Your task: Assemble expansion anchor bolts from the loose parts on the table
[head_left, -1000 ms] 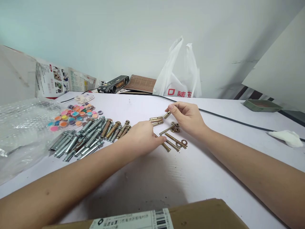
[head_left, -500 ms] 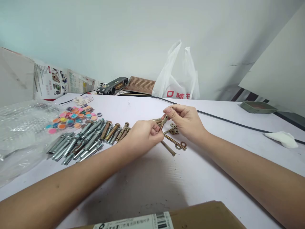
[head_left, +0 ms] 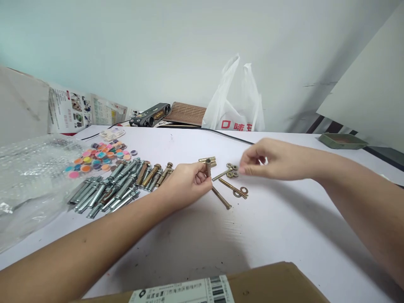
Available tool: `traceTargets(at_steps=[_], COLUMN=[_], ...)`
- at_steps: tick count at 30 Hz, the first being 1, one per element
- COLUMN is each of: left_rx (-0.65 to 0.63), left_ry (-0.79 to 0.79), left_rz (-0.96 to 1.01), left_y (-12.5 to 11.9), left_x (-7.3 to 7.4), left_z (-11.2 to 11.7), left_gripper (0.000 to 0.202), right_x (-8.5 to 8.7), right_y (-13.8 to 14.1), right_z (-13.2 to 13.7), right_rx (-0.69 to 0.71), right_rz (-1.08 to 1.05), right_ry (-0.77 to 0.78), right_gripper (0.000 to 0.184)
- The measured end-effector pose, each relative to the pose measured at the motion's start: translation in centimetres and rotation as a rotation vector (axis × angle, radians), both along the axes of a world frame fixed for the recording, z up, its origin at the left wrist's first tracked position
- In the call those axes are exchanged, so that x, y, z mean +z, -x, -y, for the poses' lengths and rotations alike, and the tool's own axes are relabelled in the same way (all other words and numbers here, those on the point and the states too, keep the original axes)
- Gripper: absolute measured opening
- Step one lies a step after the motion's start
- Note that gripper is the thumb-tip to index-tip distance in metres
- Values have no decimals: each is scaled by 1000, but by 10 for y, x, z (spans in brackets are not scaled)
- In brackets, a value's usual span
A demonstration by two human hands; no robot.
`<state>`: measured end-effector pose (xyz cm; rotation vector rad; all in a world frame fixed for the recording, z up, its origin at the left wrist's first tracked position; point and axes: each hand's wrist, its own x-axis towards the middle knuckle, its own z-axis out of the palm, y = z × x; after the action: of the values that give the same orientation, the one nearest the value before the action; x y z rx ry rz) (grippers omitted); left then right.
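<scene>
My left hand (head_left: 189, 181) is closed around a brass-coloured expansion bolt sleeve (head_left: 208, 167), held upright with its hollow end up. To the right, just beside a small cluster of flanged nuts (head_left: 232, 173), hovers my right hand (head_left: 265, 159); its fingers are curled, with thumb and forefinger apart and nothing visible between them. Near the left hand lie a loose bolt (head_left: 222, 198), a pair of long bolts (head_left: 233, 188) and a thin bolt (head_left: 222, 174). Flat washers (head_left: 243, 190) rest by the bolt ends. More sleeves (head_left: 213, 160) sit behind the left fingers.
Silver expansion bolts (head_left: 104, 189) and brass-coloured ones (head_left: 151, 174) are piled at left, near coloured discs (head_left: 101, 155) and clear plastic wrap (head_left: 34, 168). A cardboard box (head_left: 261, 282) stands at the front edge. Behind are a white bag (head_left: 233, 105), a cable (head_left: 227, 134) and a green tray (head_left: 342, 142).
My right hand has let go of the sleeve and moved right, opening beside the nuts. My left hand still holds the sleeve, which has turned more upright.
</scene>
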<state>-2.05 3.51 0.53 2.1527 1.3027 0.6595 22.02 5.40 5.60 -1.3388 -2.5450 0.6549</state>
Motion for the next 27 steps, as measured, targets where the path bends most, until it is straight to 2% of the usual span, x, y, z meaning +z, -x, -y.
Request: traceTargets(at_steps=[3, 6, 9, 13, 16, 19, 23, 27], left_rx=[27, 33, 25, -15, -28, 10, 59, 82], left_ry=[48, 72, 39, 22, 27, 63, 36, -9], left_rz=[-40, -84, -127, -158, -157, -182, -192, -241], left_y=[1, -2, -5, -6, -4, -6, -11, -14], left_x=[-3, -4, -2, -1, -1, 0, 4, 4], left_z=[-2, -4, -6, -8, -11, -13, -11, -9], left_gripper=[20, 19, 19, 19, 20, 27, 36, 40], right_x=[-11, -23, -26, -22, -16, -10, -11, -18], right_y=[-11, -12, -10, -12, -9, 7, 42, 64], right_z=[-1, -3, -3, -3, -4, -3, 4, 8], right_rx=[1, -14, -8, -17, -15, -24, -106, -221], right_rz=[100, 65, 75, 85, 35, -233, -700, -836], right_ry=[298, 428, 438, 439, 401, 356, 451, 530], right_gripper=[25, 26, 22, 18, 23, 25, 22, 23])
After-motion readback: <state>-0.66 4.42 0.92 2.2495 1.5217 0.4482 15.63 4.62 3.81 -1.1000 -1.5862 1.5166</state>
